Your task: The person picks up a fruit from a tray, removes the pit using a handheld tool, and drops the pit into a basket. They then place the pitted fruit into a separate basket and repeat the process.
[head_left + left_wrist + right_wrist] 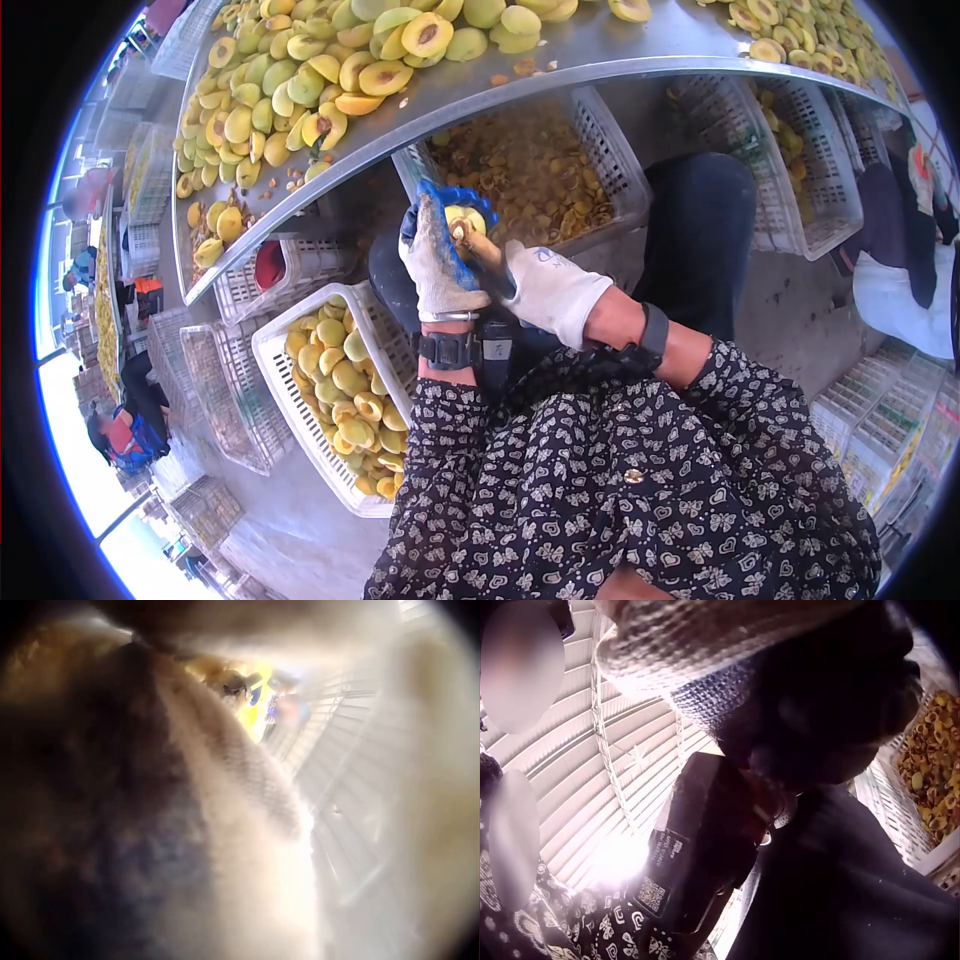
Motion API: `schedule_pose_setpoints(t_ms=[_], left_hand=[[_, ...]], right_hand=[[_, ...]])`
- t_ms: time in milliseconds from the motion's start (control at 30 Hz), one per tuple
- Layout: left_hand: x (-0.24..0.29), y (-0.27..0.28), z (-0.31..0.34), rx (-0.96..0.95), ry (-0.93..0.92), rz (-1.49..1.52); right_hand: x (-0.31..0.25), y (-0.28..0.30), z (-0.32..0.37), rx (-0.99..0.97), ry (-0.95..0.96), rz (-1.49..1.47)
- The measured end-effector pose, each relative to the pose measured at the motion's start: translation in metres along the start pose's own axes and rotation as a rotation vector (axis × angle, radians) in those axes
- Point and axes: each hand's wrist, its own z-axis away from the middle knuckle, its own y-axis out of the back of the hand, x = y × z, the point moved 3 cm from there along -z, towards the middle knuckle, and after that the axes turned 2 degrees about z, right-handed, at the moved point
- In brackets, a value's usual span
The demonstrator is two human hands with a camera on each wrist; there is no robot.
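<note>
My left hand (440,255), in a white glove with a blue coated palm, grips a yellow-green peach half (466,217) in front of my knees. The cut side with its brownish hollow faces me. My right hand (545,290), in a white glove, holds a short tan, wooden-looking tool (487,250) whose end meets the fruit; its tip is hidden there. The two hands are close together. In the left wrist view, glove fabric (247,795) fills much of the picture, blurred. The right wrist view shows the right glove (697,645) in shadow, with the fruit hidden.
A metal table (560,85) heaped with halved peaches (290,85) stands ahead. Under its edge, a crate (628,165) contains pits and scraps. At lower left, a white crate (275,365) holds peach halves. More crates (815,190) stand right; other people work around.
</note>
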Motion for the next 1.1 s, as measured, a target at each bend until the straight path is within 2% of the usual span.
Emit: schedule_pose_setpoints(t_ms=[33, 67, 100, 133, 167, 200, 233, 267, 333, 367, 467, 500, 600, 667, 700, 733, 767, 800, 867, 900, 933, 1000, 1033, 1067, 1100], left_hand=[[-0.001, -0.001, -0.002, 0.041, -0.003, -0.049], [-0.001, 0.000, -0.002, 0.039, 0.001, -0.048], [0.000, 0.002, -0.002, -0.066, 0.072, -0.151], [0.001, 0.004, -0.003, -0.172, 0.140, -0.251], [0.001, 0.008, -0.007, -0.264, 0.181, -0.323], [-0.003, 0.009, -0.009, -0.258, 0.181, -0.322], [-0.006, 0.009, -0.012, -0.182, 0.223, -0.278], [-0.007, 0.010, -0.014, -0.108, 0.261, -0.232], [-0.003, 0.007, -0.011, -0.131, 0.270, -0.135], [-0.001, 0.006, -0.008, -0.164, 0.267, -0.182], [0.003, -0.002, -0.002, -0.227, 0.265, -0.253], [0.002, -0.002, -0.004, -0.199, 0.287, -0.314], [0.003, -0.010, 0.000, -0.162, 0.329, -0.347], [0.002, -0.012, -0.004, -0.164, 0.248, -0.314], [0.001, -0.012, -0.006, -0.163, 0.241, -0.311], [0.005, -0.009, -0.012, -0.043, 0.131, -0.224], [0.008, -0.004, -0.019, 0.073, 0.017, -0.132], [0.007, 0.008, -0.031, -0.080, -0.004, -0.074], [0.034, -0.024, -0.009, -0.074, -0.060, -0.022], [0.044, -0.024, -0.002, -0.203, -0.123, -0.003], [0.048, -0.003, -0.010, -0.145, -0.143, -0.055], [0.073, 0.037, 0.004, -0.045, -0.583, -0.559], [0.084, 0.070, 0.010, 0.099, -0.552, -0.687], [0.099, 0.100, 0.019, 0.243, -0.510, -0.809], [0.116, 0.113, 0.031, 0.374, -0.387, -0.635]], right_hand=[[0.002, 0.005, 0.000, 0.007, -0.004, 0.001], [0.004, 0.005, 0.001, -0.091, -0.017, -0.118], [0.005, 0.005, 0.004, -0.189, -0.030, -0.240], [0.005, 0.008, 0.006, -0.192, -0.032, -0.241], [0.006, 0.007, 0.009, -0.336, -0.132, -0.485], [0.006, 0.005, 0.013, -0.480, -0.235, -0.729], [0.006, 0.002, 0.017, -0.494, -0.265, -0.922], [0.009, 0.003, 0.017, -0.498, -0.261, -0.917], [0.010, 0.004, 0.021, -0.684, -0.202, -1.464], [0.011, 0.001, 0.020, -0.789, -0.193, -1.539], [0.009, 0.004, 0.028, -0.871, -0.296, -1.717], [0.019, -0.005, 0.023, -1.127, -0.201, -1.852], [0.019, -0.009, 0.027, -1.020, -0.247, -1.884], [0.019, -0.011, 0.028, -1.003, -0.237, -1.898], [0.018, -0.009, 0.030, -0.983, -0.152, -1.910], [0.017, -0.006, 0.031, -0.962, -0.066, -1.925], [0.019, 0.003, 0.031, -0.978, -0.002, -1.886], [0.018, 0.012, 0.030, -0.979, 0.005, -1.876], [0.021, 0.028, 0.022, -0.628, -0.039, -1.600], [0.029, 0.033, 0.011, -0.415, -0.032, -1.269], [0.032, 0.032, 0.003, -0.433, -0.013, -1.255], [0.049, 0.042, -0.015, 0.201, -0.064, -0.197], [0.049, 0.045, -0.020, 0.198, -0.035, -0.197], [0.056, 0.046, -0.022, 0.136, -0.153, -0.149], [0.064, 0.046, -0.021, 0.075, -0.278, -0.099]])
